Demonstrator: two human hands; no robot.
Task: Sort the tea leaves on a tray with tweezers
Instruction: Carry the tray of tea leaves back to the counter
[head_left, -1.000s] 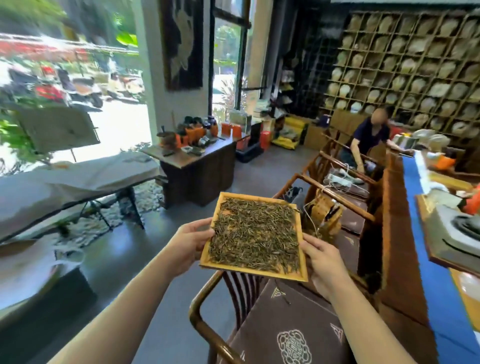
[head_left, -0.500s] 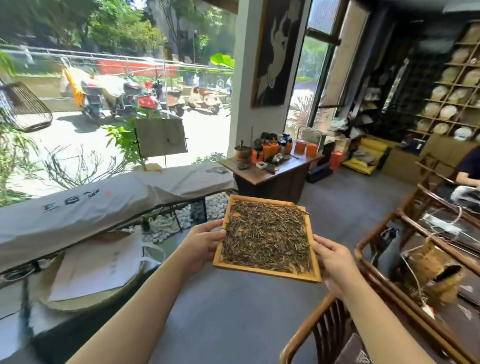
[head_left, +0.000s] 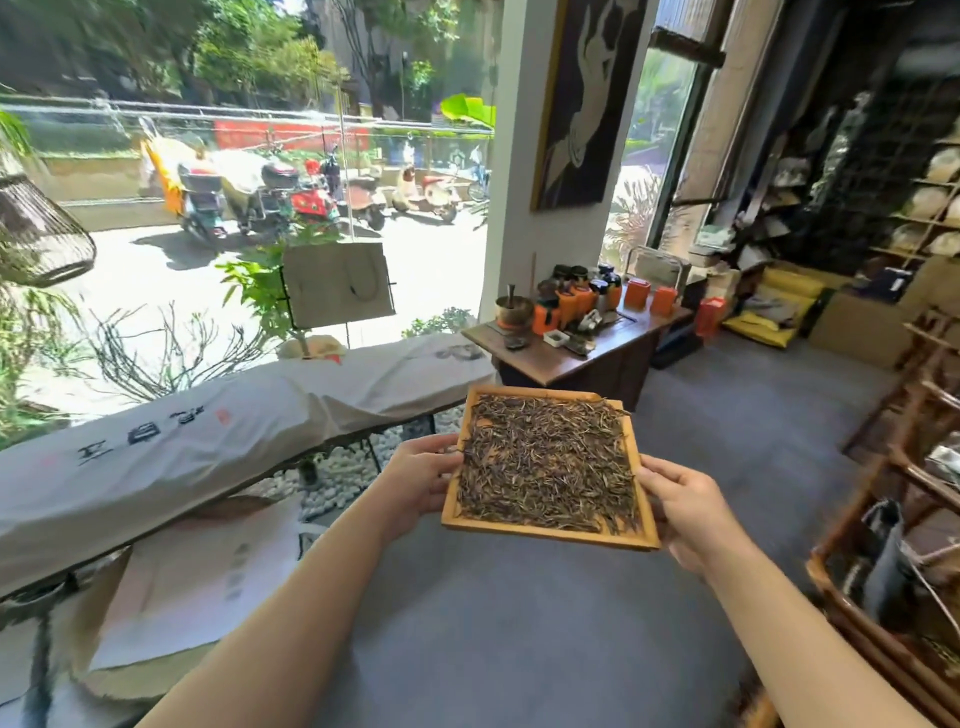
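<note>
Now turned toward the window: chairs have slid off right, cloth-covered bench (head_left: 208, 447) ahead. Both hands, left (head_left: 421, 480) and right (head_left: 685, 501), still grip the tray (head_left: 545, 532) of tea leaves (head_left: 545, 467) mid-air. No tweezers visible; sorting not started.

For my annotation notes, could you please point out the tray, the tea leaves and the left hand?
tray (head_left: 545, 535): head view, near wooden rim.
tea leaves (head_left: 548, 462): head view, middle of the pile.
left hand (head_left: 415, 483): head view, back of hand.
</note>
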